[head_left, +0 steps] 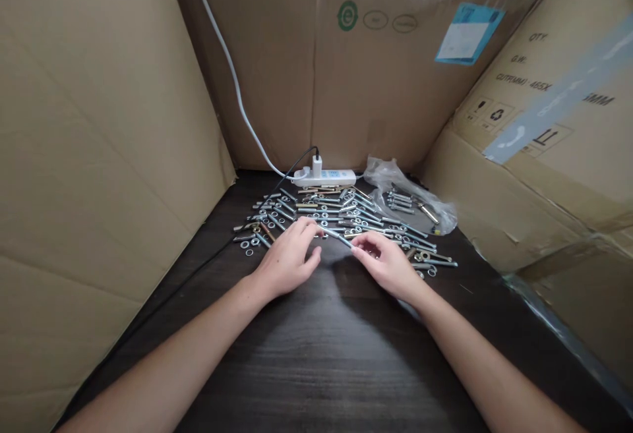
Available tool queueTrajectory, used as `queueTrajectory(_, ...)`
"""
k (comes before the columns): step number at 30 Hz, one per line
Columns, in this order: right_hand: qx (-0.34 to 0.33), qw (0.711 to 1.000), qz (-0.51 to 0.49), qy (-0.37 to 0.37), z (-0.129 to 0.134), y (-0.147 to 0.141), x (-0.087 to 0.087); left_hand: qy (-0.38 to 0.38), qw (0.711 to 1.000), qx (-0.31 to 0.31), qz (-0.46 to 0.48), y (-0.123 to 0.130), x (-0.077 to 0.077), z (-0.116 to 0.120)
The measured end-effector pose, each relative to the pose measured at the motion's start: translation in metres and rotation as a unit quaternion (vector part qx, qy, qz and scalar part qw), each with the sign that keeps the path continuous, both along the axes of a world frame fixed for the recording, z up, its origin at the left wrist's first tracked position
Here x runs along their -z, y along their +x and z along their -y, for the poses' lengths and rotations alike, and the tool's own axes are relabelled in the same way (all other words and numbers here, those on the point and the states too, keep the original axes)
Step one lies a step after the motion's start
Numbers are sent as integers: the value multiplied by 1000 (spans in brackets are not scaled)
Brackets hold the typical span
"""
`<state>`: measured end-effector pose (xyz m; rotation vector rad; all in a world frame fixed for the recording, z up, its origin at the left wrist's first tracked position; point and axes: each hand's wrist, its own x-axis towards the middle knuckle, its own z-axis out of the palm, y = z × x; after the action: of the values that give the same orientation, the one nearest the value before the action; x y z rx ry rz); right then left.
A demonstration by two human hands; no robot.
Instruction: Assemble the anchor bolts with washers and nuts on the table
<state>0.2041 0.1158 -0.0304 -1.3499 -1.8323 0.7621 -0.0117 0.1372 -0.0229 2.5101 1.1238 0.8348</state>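
A slim expansion bolt (339,236) with a thicker pale section at its far end slants over the near edge of the spread hardware. My right hand (383,261) pinches its near end between thumb and fingers. At the bolt's other end are the fingertips of my left hand (291,255); its thumb stands apart from the fingers, and whether the fingertips touch the bolt is hard to tell. Beyond both hands lie rows of bolts (366,221), metal sleeves, nuts and washers (244,244), silver and some brassy.
A white power strip (324,176) with a plugged-in charger stands behind the hardware. Its white cable (232,67) rises left; a black cable (198,268) runs down the left side. A clear plastic bag (440,212) holds several bolts. Cardboard walls (267,77) enclose the dark table (316,367).
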Motion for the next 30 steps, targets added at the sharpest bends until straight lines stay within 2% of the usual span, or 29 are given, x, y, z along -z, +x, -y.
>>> queueTrajectory(4, -9, 996, -71, -60, 10, -8, 5, 0, 1000, 9, 27, 0, -3, 1)
queueTrajectory(17, -32, 993, -70, -94, 25, -18, 9, 40, 993, 4, 110, 3, 2, 3)
queueTrajectory(25, -44, 991, -81, -99, 25, -18, 12, 11, 992, 24, 124, 5, 3, 6)
queueTrajectory(30, -56, 984, -117, -119, 25, -19, 14, 3, 994, 60, 90, 6, 1, 9)
